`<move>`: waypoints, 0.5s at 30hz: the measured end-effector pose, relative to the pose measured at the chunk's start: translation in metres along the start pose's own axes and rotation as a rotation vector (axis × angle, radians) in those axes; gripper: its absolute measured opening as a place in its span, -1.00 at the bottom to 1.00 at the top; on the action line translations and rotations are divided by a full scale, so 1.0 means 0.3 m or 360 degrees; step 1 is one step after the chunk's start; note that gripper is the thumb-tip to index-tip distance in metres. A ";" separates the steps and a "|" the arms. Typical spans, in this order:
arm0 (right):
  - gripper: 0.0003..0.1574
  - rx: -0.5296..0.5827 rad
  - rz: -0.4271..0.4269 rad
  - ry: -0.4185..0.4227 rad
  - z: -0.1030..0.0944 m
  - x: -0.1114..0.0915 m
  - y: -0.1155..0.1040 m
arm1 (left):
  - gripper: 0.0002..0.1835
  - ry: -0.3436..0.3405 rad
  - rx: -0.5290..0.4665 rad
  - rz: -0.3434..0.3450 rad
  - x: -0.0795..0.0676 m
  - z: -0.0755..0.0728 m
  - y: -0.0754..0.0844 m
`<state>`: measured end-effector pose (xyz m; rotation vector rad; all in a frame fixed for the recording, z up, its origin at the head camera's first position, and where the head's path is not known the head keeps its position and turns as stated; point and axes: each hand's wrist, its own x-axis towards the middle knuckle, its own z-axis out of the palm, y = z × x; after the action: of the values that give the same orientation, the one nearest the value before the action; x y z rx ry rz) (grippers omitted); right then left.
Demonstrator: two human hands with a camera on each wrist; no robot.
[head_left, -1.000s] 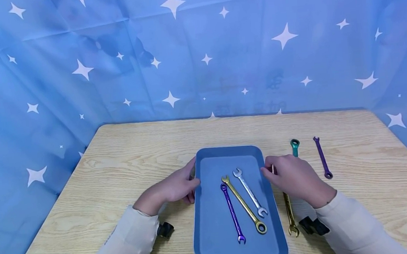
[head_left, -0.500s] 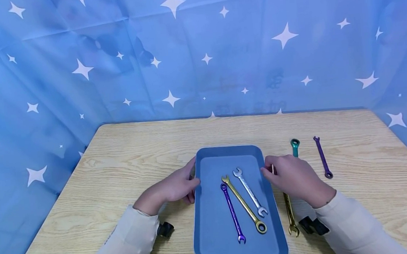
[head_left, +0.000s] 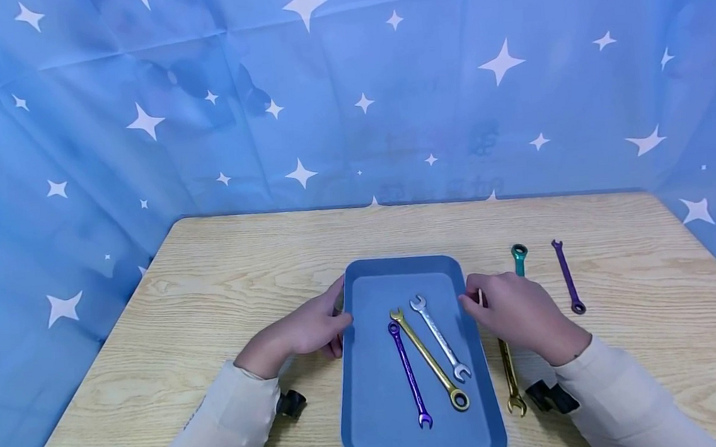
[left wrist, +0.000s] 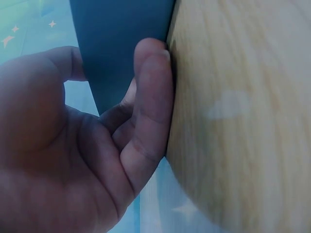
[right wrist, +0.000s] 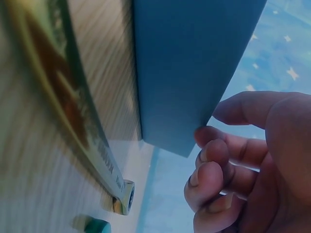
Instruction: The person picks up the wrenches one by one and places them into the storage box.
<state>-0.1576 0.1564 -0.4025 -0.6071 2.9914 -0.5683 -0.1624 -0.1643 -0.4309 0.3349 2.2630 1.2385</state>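
A blue rectangular tray point(head_left: 375, 421) lies on the wooden table, long side running away from me. Inside it are a purple wrench point(head_left: 410, 379), a gold wrench point(head_left: 430, 359) and a silver wrench point(head_left: 440, 337), side by side and slanted. My left hand point(head_left: 306, 327) grips the tray's left side, thumb over the rim and fingers against the outer wall point(left wrist: 114, 43). At the right rim, the thumb and forefinger of my right hand point(head_left: 513, 313) pinch the edge, the other fingers curled beside the wall in the right wrist view.
Right of the tray, a dark gold wrench point(head_left: 509, 377) lies partly under my right hand. Beyond it are a green wrench point(head_left: 519, 260), partly covered, and another purple wrench point(head_left: 568, 276). A blue star-patterned curtain point(head_left: 356, 60) hangs behind the table point(head_left: 240, 262).
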 end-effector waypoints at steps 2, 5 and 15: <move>-0.73 0.0001 0.0002 0.0000 -0.001 0.001 0.000 | -0.14 0.0001 0.0001 0.0001 0.000 0.000 0.000; -0.72 -0.0003 0.0001 0.0001 -0.002 0.001 0.002 | -0.15 0.0001 0.0004 0.0008 0.001 0.000 -0.001; -0.72 -0.0022 0.0019 -0.0004 -0.009 0.002 0.014 | -0.15 0.0000 -0.0011 -0.0005 0.001 0.000 -0.003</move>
<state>-0.1599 0.1605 -0.4014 -0.5901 2.9967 -0.5464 -0.1626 -0.1647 -0.4319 0.3290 2.2577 1.2444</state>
